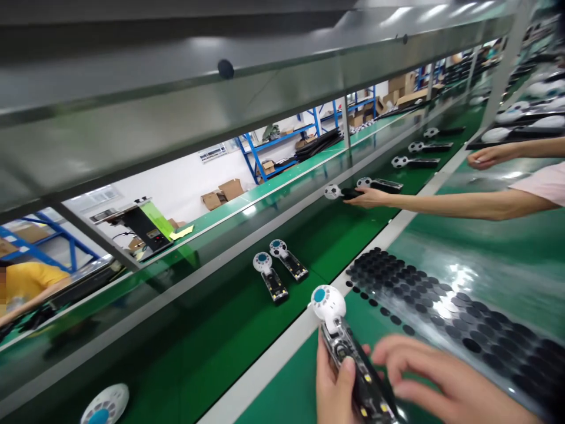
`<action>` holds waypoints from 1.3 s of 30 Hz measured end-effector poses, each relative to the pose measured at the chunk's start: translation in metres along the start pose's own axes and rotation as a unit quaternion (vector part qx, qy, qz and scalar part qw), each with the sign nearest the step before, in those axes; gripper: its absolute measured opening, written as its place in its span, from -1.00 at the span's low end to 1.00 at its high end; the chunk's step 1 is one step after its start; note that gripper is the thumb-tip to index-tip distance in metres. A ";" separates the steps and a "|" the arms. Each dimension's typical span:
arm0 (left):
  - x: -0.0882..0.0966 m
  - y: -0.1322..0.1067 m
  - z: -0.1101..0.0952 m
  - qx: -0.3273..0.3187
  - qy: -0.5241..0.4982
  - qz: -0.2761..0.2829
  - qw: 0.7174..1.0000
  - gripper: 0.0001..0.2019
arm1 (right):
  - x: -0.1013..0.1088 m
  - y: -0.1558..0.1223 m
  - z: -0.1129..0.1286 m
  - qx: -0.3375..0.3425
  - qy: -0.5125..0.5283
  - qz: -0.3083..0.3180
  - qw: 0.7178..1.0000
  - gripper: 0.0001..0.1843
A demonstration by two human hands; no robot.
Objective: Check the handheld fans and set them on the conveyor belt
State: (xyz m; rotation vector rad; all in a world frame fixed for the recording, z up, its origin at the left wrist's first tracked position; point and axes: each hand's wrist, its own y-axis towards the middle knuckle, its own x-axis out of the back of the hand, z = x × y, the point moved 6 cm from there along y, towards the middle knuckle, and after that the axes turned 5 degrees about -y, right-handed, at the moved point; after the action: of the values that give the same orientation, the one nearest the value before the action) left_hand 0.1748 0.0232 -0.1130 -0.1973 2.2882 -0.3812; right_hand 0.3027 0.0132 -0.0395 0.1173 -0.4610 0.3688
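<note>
My left hand [332, 383] is wrapped round the open black handle of a small handheld fan [342, 341], whose white round head points away from me. My right hand [436, 377] lies beside the handle with curled fingers touching its right side; whether it pinches anything is hidden. Just right of the fan, a sheet of several black round pads [441, 306] lies on the green bench.
Two more fans [278, 268] lie on the green conveyor belt [212, 335], another fan head [106, 406] at bottom left. A co-worker's arms [441, 203] reach to fans further along. A metal shelf [176, 88] hangs overhead. Blue racks with boxes stand behind.
</note>
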 end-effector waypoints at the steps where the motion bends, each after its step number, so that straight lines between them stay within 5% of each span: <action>1: -0.003 -0.001 0.000 -0.008 0.013 0.014 1.000 0.11 | 0.010 0.007 0.008 -0.023 0.003 -0.017 1.000 -0.84; 6: -0.005 -0.003 0.002 -0.040 0.136 0.024 0.990 0.02 | 0.016 0.037 0.022 -0.058 -0.057 0.007 0.997 -0.84; 15: -0.001 -0.005 -0.005 -0.066 0.265 -0.020 0.962 -0.11 | 0.003 0.042 0.013 -0.088 -0.141 0.040 0.985 -0.82; 39: 0.001 -0.009 -0.004 -0.083 0.307 -0.036 0.947 -0.19 | -0.003 0.045 0.014 -0.116 -0.238 0.040 0.964 -0.83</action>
State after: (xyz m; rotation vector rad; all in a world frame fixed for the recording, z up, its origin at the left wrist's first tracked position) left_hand 0.1710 0.0149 -0.1081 -0.2774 2.9399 -0.3146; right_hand 0.2779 0.0511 -0.0276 -0.0441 -0.9825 0.3623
